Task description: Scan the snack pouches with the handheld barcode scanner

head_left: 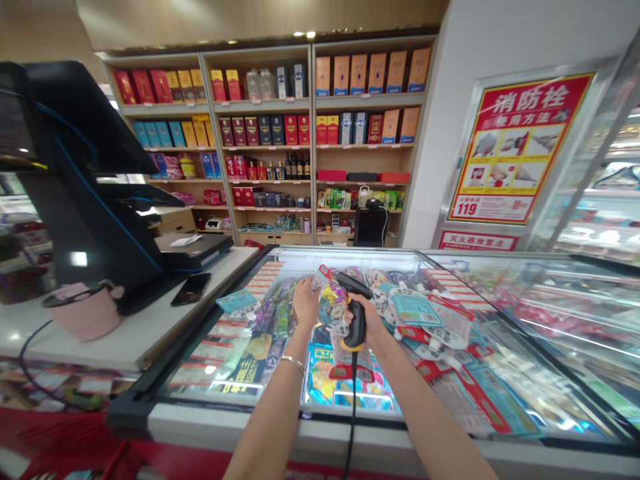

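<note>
My right hand (pixel 367 317) is wrapped round the grip of a black and yellow barcode scanner (pixel 357 323), its cable hanging toward me. Just left of the scanner's head, my left hand (pixel 307 300) pinches a small clear packet with a red top edge (pixel 326 273); its lower part is hard to make out. Both hands are above the glass top of a chest freezer (pixel 225 427). To the right of the scanner, spouted pouches with red and teal labels (pixel 415 310) lie in a loose pile on the glass. One teal packet (pixel 239 303) lies apart at the left.
A white counter (pixel 145 343) on the left bears a black checkout terminal (pixel 95 200), a phone (pixel 191 289) and a pink pot (pixel 83 312). Shelves of boxed goods (pixel 270 130) stand behind the freezer. A red poster (pixel 520 147) hangs on the right wall.
</note>
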`<action>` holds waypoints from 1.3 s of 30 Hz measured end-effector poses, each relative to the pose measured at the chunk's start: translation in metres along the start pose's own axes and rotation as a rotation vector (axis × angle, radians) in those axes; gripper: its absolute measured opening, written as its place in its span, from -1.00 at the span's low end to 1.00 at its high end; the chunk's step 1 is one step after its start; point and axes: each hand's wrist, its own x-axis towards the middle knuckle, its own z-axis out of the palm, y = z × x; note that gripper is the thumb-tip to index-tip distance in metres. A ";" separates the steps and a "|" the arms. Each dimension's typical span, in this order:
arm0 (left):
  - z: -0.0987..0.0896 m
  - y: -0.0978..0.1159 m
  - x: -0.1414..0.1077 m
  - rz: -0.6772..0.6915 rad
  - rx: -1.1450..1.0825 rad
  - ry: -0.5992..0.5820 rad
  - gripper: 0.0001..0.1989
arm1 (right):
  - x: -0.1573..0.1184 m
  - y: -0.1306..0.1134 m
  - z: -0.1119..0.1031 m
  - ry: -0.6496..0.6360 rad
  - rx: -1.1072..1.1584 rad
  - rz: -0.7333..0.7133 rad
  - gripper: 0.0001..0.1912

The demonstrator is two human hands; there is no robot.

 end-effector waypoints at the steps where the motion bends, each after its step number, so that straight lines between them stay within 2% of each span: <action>1: -0.003 -0.002 0.002 0.000 -0.019 0.012 -0.77 | -0.001 -0.001 0.000 -0.001 -0.003 -0.001 -0.76; 3: -0.014 -0.009 0.010 -0.022 -0.051 0.052 -0.78 | -0.001 -0.003 0.002 0.011 -0.003 -0.013 -0.75; 5: -0.033 -0.025 0.022 -0.067 -0.074 0.104 -0.76 | -0.001 -0.005 0.006 0.030 -0.004 -0.006 -0.75; 9: -0.086 -0.078 0.048 -0.182 -0.108 0.195 -0.67 | 0.005 0.002 0.028 0.023 -0.013 0.038 -0.78; 12: -0.122 -0.122 0.055 -0.311 -0.057 0.251 -0.56 | 0.016 0.025 0.055 -0.026 0.028 0.059 -0.81; 15: -0.141 -0.155 0.048 -0.342 0.059 0.215 -0.49 | 0.029 0.063 0.084 -0.062 0.051 0.142 -0.83; 19: -0.140 -0.173 0.029 -0.158 0.381 0.205 -0.59 | 0.040 0.115 0.106 -0.066 -0.007 0.280 -0.84; 21: -0.134 -0.175 0.022 -0.102 0.474 0.122 -0.64 | 0.041 0.133 0.108 -0.024 -0.072 0.321 -0.84; 23: -0.128 -0.174 0.019 -0.102 0.507 0.016 -0.65 | 0.039 0.141 0.106 0.024 -0.123 0.329 -0.84; 25: -0.124 -0.173 0.018 -0.109 0.530 -0.026 -0.62 | 0.035 0.143 0.101 0.064 -0.145 0.329 -0.85; 29: -0.125 -0.169 0.017 -0.111 0.571 -0.021 -0.60 | 0.028 0.135 0.096 0.118 -0.125 0.323 -0.84; 34: -0.132 -0.165 0.017 -0.080 0.546 0.080 -0.64 | 0.020 0.124 0.103 0.196 -0.117 0.136 -0.71; 37: -0.133 -0.160 0.017 -0.002 0.493 0.129 -0.65 | 0.000 0.113 0.100 0.243 -0.088 0.081 -0.67; 39: -0.131 -0.154 0.018 0.078 0.442 0.118 -0.66 | -0.021 0.102 0.091 0.273 -0.085 -0.002 -0.66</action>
